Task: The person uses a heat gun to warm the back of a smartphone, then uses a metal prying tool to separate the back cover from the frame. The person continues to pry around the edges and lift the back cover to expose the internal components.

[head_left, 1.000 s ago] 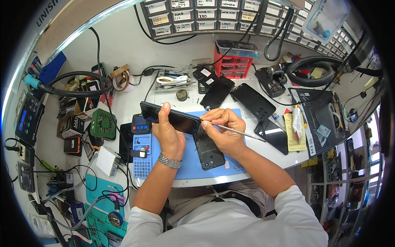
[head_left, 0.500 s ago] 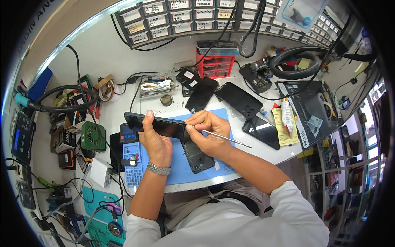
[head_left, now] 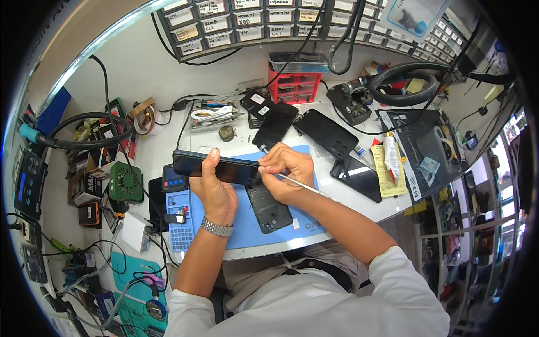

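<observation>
My left hand [head_left: 214,194] is closed round a dark smartphone [head_left: 224,169], thumb over its near long edge, above the blue work mat [head_left: 241,233]. The phone is tilted, its long side running left to right. My right hand [head_left: 287,173] pinches a thin metal rod-like tool [head_left: 306,185] at the phone's right end. The tool's shaft points back toward my right forearm; my fingers hide its working end. Below the hands, a black phone back housing [head_left: 271,210] lies on the mat, partly covered by my right hand.
Several dark phones lie beyond the mat, including one with a camera bump [head_left: 325,133] and a glossy one [head_left: 356,178] at the right. A red drawer unit [head_left: 295,87] stands at the back. A green fan [head_left: 127,183] and cables crowd the left. Yellow paper [head_left: 388,174] lies right.
The phone has shifted slightly right and its tilt has levelled a little. My right hand has moved slightly right and up, its fingers still pinching the tool at the phone's end.
</observation>
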The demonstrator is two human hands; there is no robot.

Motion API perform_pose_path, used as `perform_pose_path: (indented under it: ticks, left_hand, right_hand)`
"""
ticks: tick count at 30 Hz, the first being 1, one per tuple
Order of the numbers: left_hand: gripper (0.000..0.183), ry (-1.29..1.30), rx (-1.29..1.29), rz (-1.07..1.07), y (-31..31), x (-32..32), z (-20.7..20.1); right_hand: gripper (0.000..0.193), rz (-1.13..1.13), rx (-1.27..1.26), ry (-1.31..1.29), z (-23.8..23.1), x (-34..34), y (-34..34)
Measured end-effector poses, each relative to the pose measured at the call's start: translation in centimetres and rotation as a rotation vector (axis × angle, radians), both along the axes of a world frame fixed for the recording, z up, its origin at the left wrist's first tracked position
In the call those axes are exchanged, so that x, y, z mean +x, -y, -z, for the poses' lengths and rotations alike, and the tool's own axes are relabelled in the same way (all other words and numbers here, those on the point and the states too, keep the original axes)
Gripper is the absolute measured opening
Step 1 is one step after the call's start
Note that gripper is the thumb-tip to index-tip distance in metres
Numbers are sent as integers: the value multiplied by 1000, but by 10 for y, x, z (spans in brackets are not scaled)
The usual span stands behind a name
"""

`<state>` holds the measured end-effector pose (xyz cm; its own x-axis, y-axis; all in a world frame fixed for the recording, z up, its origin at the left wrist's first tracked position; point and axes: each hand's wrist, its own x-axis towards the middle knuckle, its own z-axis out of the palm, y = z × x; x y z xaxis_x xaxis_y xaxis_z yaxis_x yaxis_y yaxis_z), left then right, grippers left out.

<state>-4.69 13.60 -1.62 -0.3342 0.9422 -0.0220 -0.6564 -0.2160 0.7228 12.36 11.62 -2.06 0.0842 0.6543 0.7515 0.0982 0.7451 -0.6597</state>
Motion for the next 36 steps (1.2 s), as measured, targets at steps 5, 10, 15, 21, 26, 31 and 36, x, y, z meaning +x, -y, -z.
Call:
perform_pose_path:
  ticks: [5,10,15,21,26,31,36]
  left_hand:
    - [11,-11,4,-9,1,0,2]
    - [38,-73,-21,79,1,-4,5]
    - [38,-111,9,61,-1,-4,9]
    - [28,-184,-67,-34,0,-6,14]
    - [59,-163,-150,16,-7,-8,4]
    - [59,-292,-82,-88,-1,-5,-5]
    - [50,-307,-124,-115,-12,-13,3]
  right_hand:
    - [26,226,187,143,4,-9,-1]
    - [26,5,-396,-196,13,-7,0]
    - [26,193,-2,38,12,-6,-1]
    - [21,120,-519,-134,14,-11,-4]
    - [22,-31,-544,-232,12,-19,-6]
    - [12,72,-140,70,11,-15,-2]
    - [14,23,-39,-125,13,-15,3]
